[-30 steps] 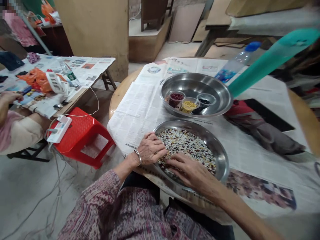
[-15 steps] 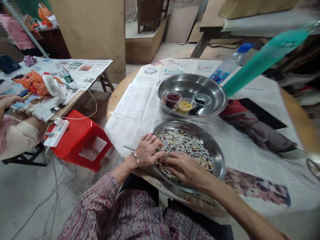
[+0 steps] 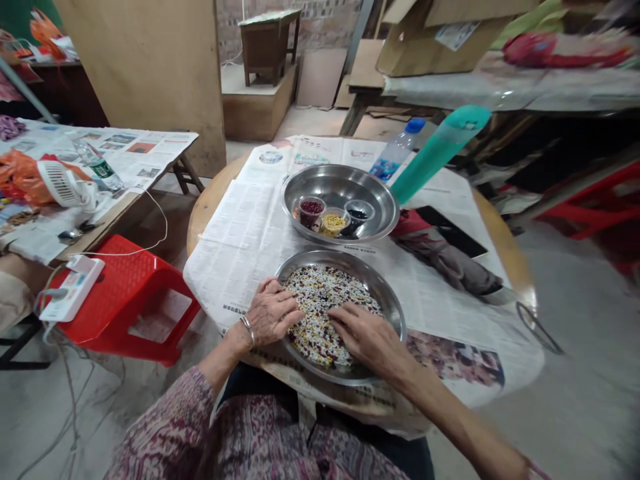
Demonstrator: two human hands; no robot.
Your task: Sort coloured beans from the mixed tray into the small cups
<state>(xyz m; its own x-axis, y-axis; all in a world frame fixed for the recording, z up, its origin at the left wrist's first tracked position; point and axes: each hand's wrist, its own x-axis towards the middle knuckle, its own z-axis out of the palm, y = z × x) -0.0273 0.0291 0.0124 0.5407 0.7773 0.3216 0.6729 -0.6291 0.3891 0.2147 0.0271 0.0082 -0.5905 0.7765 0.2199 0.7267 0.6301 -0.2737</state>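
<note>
Resting the left hand (image 3: 274, 310) over the left edge of the basin (image 3: 393, 310), curving its fingers inward to the grains (image 3: 320, 307) and holding its thumb apart; hiding the palm side, so not showing whether clasping the rim or merely lying on it. Holding the right hand (image 3: 363, 331) low at the right part of the grains, with fingers bent and close together; concealing the tips, so not showing whether pinching anything. Spreading as a broad layer inside the basin, mixing white, dark red, yellow and black pieces. Including, just beyond, the far basin (image 3: 384, 197) with a red cup (image 3: 311, 209), a yellow cup (image 3: 333, 224) and a black cup (image 3: 359, 212), all on newspaper (image 3: 235, 260).

Probably behaving as light, hard, loose pieces, rolling and sliding under touch rather than crushing. For single pieces, calling for a pinch of thumb and forefinger; for more, a cupped palm. In the basin's case, looking stiff, smooth and rather slippery, probably slewing on the newspaper if pushed; best taking hold at the rim, on opposite sides.
</note>
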